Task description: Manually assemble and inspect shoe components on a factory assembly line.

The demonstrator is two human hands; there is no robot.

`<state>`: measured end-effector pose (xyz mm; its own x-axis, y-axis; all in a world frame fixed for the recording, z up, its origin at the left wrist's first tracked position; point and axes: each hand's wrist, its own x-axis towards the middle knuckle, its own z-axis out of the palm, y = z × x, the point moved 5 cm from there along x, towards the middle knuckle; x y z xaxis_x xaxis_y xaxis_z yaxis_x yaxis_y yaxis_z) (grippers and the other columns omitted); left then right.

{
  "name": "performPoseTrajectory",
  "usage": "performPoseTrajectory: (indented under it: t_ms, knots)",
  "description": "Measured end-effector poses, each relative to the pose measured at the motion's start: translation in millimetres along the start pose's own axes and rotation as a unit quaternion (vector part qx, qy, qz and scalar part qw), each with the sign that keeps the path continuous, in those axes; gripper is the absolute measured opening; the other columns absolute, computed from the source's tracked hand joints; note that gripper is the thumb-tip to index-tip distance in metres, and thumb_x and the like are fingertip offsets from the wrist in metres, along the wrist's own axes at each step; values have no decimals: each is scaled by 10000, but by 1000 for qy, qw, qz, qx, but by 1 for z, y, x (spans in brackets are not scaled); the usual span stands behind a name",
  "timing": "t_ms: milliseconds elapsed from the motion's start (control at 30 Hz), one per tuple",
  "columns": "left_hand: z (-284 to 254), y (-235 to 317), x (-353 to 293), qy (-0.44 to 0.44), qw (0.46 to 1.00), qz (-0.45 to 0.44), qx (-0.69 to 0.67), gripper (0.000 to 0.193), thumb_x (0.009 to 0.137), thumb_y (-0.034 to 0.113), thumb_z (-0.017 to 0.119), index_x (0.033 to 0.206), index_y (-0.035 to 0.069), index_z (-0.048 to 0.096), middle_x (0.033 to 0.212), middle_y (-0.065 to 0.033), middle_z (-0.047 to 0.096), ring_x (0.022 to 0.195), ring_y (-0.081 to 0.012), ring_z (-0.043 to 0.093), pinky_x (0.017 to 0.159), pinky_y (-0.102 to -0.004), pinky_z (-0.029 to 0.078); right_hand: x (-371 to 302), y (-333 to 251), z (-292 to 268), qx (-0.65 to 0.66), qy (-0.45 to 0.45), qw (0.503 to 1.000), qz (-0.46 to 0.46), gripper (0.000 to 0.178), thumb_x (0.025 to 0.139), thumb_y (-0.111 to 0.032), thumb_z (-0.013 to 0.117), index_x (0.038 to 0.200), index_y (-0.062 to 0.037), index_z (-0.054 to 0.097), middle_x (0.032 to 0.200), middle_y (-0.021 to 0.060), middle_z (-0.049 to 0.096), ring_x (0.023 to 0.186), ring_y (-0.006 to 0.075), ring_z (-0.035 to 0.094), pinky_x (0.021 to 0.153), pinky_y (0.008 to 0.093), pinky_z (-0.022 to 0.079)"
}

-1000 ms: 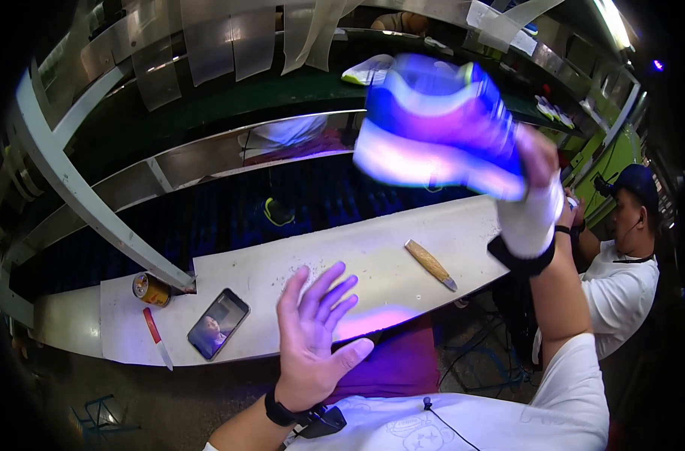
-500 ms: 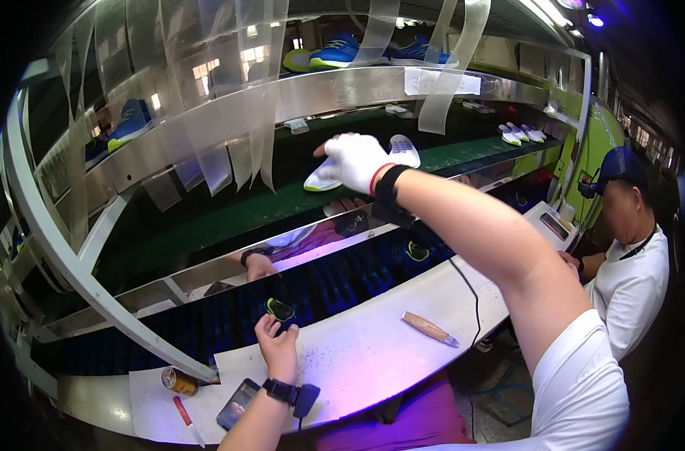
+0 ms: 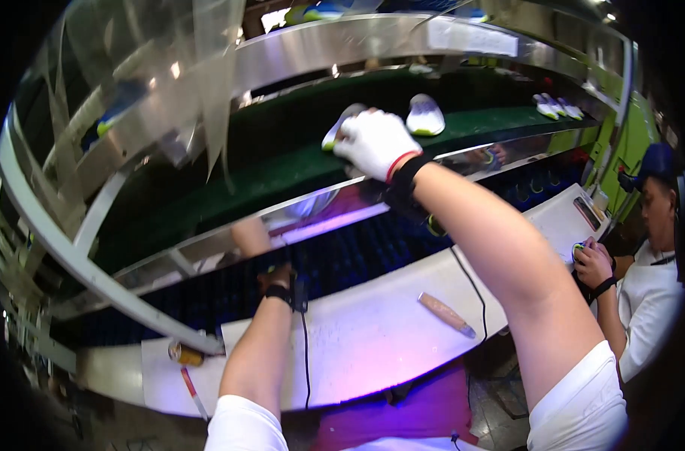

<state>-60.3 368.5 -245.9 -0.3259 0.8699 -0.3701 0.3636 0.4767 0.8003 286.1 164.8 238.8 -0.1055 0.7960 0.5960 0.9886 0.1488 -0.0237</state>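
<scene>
Now the left hand [image 3: 276, 278] has pushed further onto the dark lower belt [image 3: 357, 249], at eight o'clock, too blurred to tell its hold; the gloved right hand [image 3: 376, 141] is at the white shoe sole [image 3: 337, 126], twelve o'clock on the green belt [image 3: 282, 159], fingers curled narrow, grip unclear; both belts seem worked together; the sole's long axis runs one-to-seven, lime end toward seven.
</scene>
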Motion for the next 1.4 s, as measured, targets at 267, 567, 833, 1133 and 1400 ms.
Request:
performPoseTrajectory:
  t_ms: [267,567,833,1133,1400]
  knots:
    - [-48,45,-401,-458,841,-38,-284,384,1000,169,724,1283,-70,621,1130,-179,731,925,-277,765,839,-420,644,-36,-11,-34,159,-14,974,158,299,978,-204,676,1252,-93,716,1271,213,686,1106,366,696,906,432,573]
    - [-79,28,-444,-195,801,520,223,432,975,277,703,1280,-21,637,1199,-226,708,1139,-399,658,998,-499,519,-253,-57,-79,375,162,911,-53,214,1020,-61,706,1207,40,677,1151,139,747,1069,127,671,941,297,538]
    - [-28,42,-446,-272,762,484,332,479,1034,415,603,1152,-49,591,1010,-212,746,951,-373,730,869,-483,563,-374,-50,-27,385,-47,886,256,193,1033,-132,689,1140,25,653,943,35,690,824,85,594,753,247,491]
    - [-75,37,-493,-292,727,614,-95,450,1004,261,681,1365,25,552,1273,-209,653,1169,-396,617,1055,-480,470,-426,-61,4,586,147,719,343,526,1003,-458,737,1174,3,549,1138,219,736,1107,317,722,1024,442,550]
    - [-109,23,-506,-260,748,602,-104,297,846,-15,799,1028,57,577,1340,-259,659,1206,-441,659,1077,-511,508,-383,-122,16,729,-38,651,209,352,845,-124,882,995,-25,580,1488,293,561,1324,322,598,1089,435,503]
